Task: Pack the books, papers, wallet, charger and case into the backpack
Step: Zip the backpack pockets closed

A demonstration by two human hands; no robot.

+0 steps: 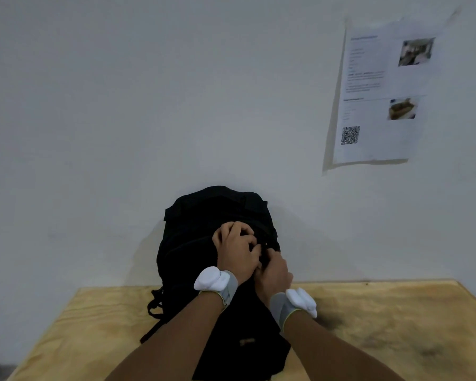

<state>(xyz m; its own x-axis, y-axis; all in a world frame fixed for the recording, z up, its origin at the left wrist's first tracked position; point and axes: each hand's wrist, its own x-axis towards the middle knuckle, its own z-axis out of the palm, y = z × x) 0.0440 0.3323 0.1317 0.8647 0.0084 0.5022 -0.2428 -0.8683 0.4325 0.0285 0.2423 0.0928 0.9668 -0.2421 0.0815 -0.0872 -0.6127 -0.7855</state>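
A black backpack (193, 243) stands upright on the wooden table (382, 325), leaning against the white wall. My left hand (237, 251) grips the fabric near the top of the pack's front, fingers curled over it. My right hand (272, 273) is pressed against the left one, fingers pinched on something small at the backpack's zipper line; what it pinches is hidden by the fingers. Both wrists carry white-and-grey bands. No books, papers, wallet, charger or case are in sight.
A black strap (155, 312) trails off the pack's left side onto the table. A printed sheet with photos and a QR code (379, 92) is taped to the wall at upper right. The table's left edge runs diagonally at lower left.
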